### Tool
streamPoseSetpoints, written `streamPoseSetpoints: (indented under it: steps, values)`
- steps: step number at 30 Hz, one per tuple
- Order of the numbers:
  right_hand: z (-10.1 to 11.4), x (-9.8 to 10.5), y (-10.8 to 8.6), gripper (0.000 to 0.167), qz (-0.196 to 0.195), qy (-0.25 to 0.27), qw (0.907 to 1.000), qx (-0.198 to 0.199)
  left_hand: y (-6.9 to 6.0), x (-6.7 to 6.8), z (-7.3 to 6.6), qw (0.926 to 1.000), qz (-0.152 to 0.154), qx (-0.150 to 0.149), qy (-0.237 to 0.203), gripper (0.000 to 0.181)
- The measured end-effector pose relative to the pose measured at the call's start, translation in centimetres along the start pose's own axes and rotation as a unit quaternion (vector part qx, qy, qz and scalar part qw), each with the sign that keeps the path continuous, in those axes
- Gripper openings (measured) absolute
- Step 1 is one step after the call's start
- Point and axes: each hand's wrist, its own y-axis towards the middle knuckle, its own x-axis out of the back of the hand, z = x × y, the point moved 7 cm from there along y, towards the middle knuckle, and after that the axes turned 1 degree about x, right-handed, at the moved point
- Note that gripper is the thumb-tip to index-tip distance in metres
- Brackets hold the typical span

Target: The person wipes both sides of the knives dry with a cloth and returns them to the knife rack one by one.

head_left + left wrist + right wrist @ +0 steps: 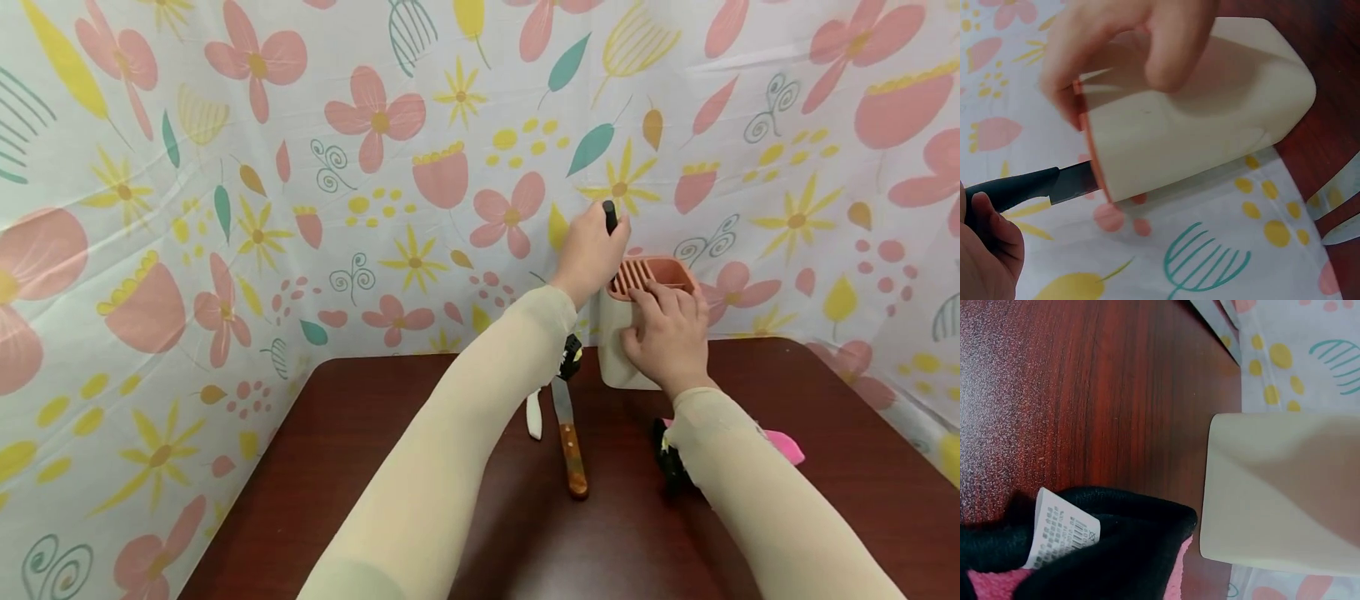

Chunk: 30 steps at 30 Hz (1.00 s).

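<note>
My left hand (588,250) grips the black handle of a knife (1016,190), above the left end of a cream knife holder (621,358). Part of the dark blade shows in the left wrist view; the rest is hidden inside the holder. An orange top (667,268) with several slots and an open compartment caps the holder, which stands upright at the back of the table. My right hand (672,329) holds the holder's near side, fingers bent over the orange rim and thumb against the cream wall. The right wrist view shows only the holder's lower wall, not the hand.
On the dark wooden table (360,467) lie a wooden-handled knife (572,458) and a white-handled one (534,417). A pink-and-black fabric item (1116,550) with a white label lies near the holder, under my right forearm. Floral cloth (255,167) hangs behind the table.
</note>
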Motion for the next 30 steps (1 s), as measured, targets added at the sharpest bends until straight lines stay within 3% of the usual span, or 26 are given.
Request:
streamPoseSetpoints:
  steps: [9,16,30]
  values:
    - [0.3,0.0,0.0,0.051,-0.024,-0.001,0.9996,0.013,-0.3,-1.7,1.4,0.9996,-0.013,-0.022,0.006,0.024]
    - [0.2,0.0,0.0,0.049,-0.043,0.004,0.999,0.015,0.1,-2.2,2.4,0.9983,-0.006,0.018,-0.054,0.025]
    - [0.1,-0.5,0.0,0.05,-0.047,0.011,0.9988,0.004,0.6,-2.6,2.8,0.9985,-0.032,0.024,-0.038,0.022]
